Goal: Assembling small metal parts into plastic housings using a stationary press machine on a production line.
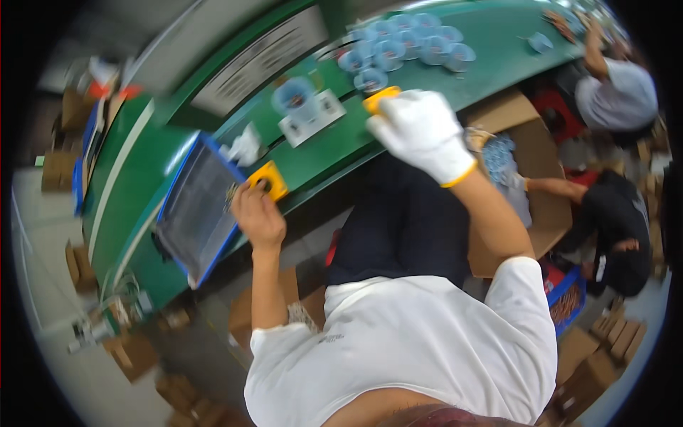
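Note:
My left hand (260, 215), bare, is at the table edge with its fingers curled together beside a square yellow piece (269, 181) with a dark round hole. What lies between those fingers is too small to make out. My right hand (421, 129) wears a white glove with a yellow cuff and is closed around a yellow block-like thing (382, 100), mostly hidden by the glove. Just beyond it stands a clear blue cup (371, 80) with small bits inside. To its left, another clear cup (296, 99) is on a white scale-like device (313, 119).
A blue-rimmed grey tray (201, 206) lies left of my left hand, near crumpled white plastic (245, 145). Several clear blue cups (405, 41) crowd the green table (501, 62). An open carton (526, 146) is at my right, where a co-worker (616, 220) reaches in. Another person (617, 92) sits farther back.

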A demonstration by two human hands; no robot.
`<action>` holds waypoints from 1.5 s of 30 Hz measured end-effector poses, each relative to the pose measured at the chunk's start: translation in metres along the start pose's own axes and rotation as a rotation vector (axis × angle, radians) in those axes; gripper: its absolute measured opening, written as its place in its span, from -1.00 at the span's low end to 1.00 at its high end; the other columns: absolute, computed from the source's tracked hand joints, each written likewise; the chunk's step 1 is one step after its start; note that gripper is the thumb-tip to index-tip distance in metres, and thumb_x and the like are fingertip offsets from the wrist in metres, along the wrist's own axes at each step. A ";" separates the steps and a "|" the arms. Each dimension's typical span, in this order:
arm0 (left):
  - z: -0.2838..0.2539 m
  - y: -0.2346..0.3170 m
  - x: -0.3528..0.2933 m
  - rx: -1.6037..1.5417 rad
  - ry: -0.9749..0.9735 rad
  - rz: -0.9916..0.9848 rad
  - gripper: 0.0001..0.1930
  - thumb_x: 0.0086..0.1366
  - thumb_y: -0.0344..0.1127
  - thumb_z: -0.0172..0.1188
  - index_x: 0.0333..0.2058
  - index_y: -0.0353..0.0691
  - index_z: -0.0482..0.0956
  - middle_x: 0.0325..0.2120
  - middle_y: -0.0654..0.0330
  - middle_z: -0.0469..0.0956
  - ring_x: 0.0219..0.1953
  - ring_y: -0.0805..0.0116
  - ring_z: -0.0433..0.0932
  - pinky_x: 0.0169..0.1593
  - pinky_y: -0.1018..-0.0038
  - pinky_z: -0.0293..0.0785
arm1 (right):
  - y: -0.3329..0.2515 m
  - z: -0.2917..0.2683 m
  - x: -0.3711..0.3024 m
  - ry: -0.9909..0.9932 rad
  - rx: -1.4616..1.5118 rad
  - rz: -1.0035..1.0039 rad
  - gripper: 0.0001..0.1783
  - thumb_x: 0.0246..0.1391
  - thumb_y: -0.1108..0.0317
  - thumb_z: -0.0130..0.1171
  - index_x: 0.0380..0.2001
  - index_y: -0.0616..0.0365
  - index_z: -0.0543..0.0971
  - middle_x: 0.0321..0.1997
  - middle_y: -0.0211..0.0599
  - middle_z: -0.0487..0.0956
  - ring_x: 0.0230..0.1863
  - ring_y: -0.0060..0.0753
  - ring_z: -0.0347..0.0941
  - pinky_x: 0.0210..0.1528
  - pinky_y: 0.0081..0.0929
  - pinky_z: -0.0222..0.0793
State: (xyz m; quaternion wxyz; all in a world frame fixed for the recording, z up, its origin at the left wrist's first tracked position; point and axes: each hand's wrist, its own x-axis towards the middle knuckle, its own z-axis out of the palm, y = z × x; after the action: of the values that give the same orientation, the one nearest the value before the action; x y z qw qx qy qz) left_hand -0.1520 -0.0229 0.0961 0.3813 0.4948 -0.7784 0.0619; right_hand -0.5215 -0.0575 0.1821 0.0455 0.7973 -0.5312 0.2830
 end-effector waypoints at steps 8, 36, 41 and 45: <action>0.015 0.000 0.025 -0.236 -0.012 -0.253 -0.86 0.47 -0.45 0.11 -0.18 -0.40 0.61 -0.24 -0.08 0.66 -0.01 -0.20 0.59 0.11 0.08 0.49 | 0.014 0.005 -0.023 0.153 0.194 -0.033 -0.65 0.13 0.17 0.39 -0.12 0.16 0.67 -0.19 -0.13 0.71 -0.10 0.05 0.67 -0.01 -0.07 0.60; 0.029 0.010 0.061 -0.184 -0.134 -0.166 -0.83 0.56 -0.33 0.24 -0.11 -0.35 0.66 -0.17 -0.01 0.67 -0.04 -0.04 0.60 0.13 0.16 0.49 | 0.019 0.018 -0.039 0.105 0.215 0.085 -0.64 0.17 0.15 0.33 -0.08 0.15 0.69 0.09 -0.16 0.68 0.07 0.07 0.62 0.13 -0.05 0.58; 0.021 0.017 0.071 -0.336 -0.004 -0.147 -0.89 0.41 -0.45 0.38 -0.13 -0.31 0.72 -0.23 0.06 0.68 -0.14 0.08 0.65 0.04 0.25 0.54 | 0.018 0.017 -0.034 0.091 0.254 0.109 -0.68 0.18 0.19 0.33 -0.09 0.14 0.68 0.08 -0.08 0.71 0.04 0.15 0.64 0.12 -0.04 0.59; 0.003 0.035 0.113 -0.435 0.022 -0.184 -0.88 0.33 -0.42 0.47 -0.20 -0.32 0.78 -0.37 0.12 0.62 -0.29 0.32 0.59 -0.12 0.44 0.51 | 0.017 0.012 -0.036 0.060 0.256 0.146 -0.62 0.18 0.24 0.39 0.01 0.18 0.67 0.17 0.00 0.70 0.13 0.18 0.62 0.21 -0.07 0.57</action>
State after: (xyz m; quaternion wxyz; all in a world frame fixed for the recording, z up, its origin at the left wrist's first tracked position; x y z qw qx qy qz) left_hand -0.2071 -0.0881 0.1776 0.4913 0.4694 -0.7208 -0.1369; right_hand -0.5411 -0.0398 0.1500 -0.0612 0.7469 -0.5458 0.3748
